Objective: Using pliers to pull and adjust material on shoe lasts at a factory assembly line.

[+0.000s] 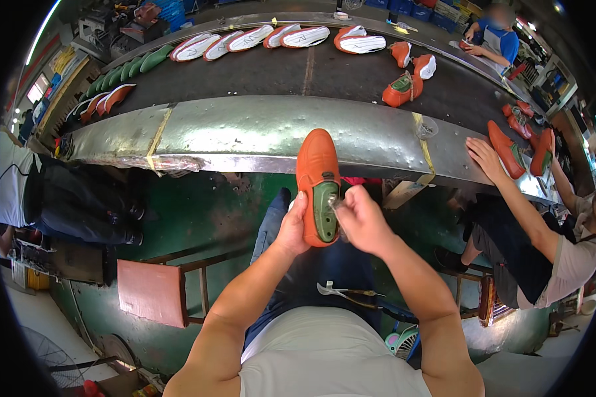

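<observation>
An orange-red shoe [316, 155] is held upright in front of me, toe pointing away, with a green shoe last [325, 212] filling its opening. My left hand [294, 225] is closed round the left side of the shoe near the heel. Over the right side of the last, my right hand [363, 221] is closed with finger and thumb pinched together. A small shiny bit shows at its fingertips, close to a hole in the last, but its kind cannot be made out. Across my lap lie metal-headed hand tools [347, 291], one with a wooden handle.
A dark conveyor belt [245, 83] with a metal edge [238, 135] runs ahead. It carries white-soled shoes [248, 38], green lasts [129, 68] and orange shoes [401, 89]. A seated co-worker [569, 245] handles shoes at right; others are across and left. A stool [152, 291] stands left.
</observation>
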Available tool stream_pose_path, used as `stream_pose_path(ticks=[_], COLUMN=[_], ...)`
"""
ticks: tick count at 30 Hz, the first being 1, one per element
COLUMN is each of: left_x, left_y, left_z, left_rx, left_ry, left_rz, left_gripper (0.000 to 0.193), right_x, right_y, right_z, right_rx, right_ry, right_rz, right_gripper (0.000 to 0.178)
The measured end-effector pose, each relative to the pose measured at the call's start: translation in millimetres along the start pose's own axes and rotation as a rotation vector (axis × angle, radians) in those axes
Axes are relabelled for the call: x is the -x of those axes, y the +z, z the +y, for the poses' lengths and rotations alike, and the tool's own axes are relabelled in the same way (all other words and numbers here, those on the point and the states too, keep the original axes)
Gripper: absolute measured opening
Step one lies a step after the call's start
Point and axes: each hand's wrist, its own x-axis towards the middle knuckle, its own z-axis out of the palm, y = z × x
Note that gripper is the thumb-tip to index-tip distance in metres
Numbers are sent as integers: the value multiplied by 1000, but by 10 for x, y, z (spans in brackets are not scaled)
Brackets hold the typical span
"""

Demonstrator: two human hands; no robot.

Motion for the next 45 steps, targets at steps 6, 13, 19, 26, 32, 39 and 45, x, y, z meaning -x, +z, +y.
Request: stream_pose_path(ticks=[6,13,19,26,32,39,45], left_x=[-17,-108,-228,-1155,-3435,-4425,-4617], left_y=[412,681,501,877,1217,1136,713], left_z=[328,547,550,663,1137,449,873], left_rx=[198,232,186,-147,-340,-1331,-1178], left_ry=[-145,-147,-170,-116,-100,263,452], left_rz=[-28,-25,-153,23,152,252,205], left_gripper=[66,69,66,60,76,81,67], right_x=[-145,194,-108,-741,-770,-852,-854], right_y=[-179,-157,-504,-1411,-1411,-1378,-1428], right_z=[-411,0,173,686,652,663,659], right_rx=[-468,-58,579,1243,1177,1179,1177], right_ry=[115,120,-38,-142,-95,-9,-17], right_rz=[247,174,184,166,158,109,112], right_gripper=[25,21,20,38,49,51,55])
